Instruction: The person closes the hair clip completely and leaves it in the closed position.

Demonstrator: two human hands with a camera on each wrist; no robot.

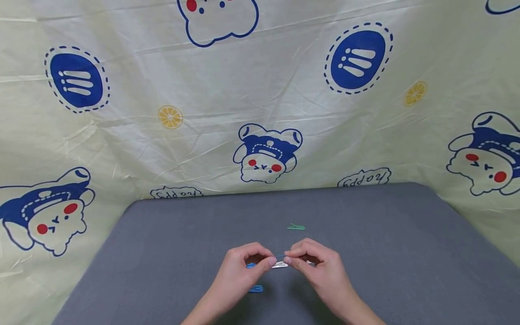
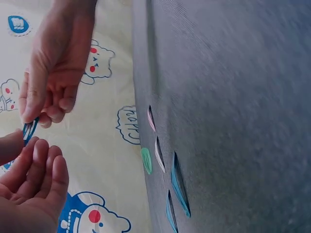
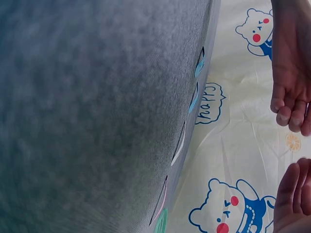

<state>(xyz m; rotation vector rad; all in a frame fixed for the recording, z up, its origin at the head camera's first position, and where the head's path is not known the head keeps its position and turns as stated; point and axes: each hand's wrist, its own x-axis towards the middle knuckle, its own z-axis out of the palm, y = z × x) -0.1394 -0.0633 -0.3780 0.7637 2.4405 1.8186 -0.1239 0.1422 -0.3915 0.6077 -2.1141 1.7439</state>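
Note:
Between the fingertips of both hands, a blue snap hair clip (image 2: 30, 127) is pinched above the table. My left hand (image 1: 242, 267) holds one end with thumb and index finger; my right hand (image 1: 318, 262) pinches the opposite end. In the left wrist view the clip's slotted frame shows between the two hands. The right wrist view shows parts of both hands at its right edge, the clip out of frame. Below the hands lie a white clip (image 1: 279, 265), a pink clip (image 2: 151, 119) and two blue clips, one upper (image 1: 251, 265), one nearer (image 1: 256, 289).
A green hair clip (image 1: 296, 227) lies beyond the hands on the grey cloth-covered table (image 1: 183, 234). Behind the table's far edge hangs a pale curtain (image 1: 134, 149) printed with cartoon bears and orange slices.

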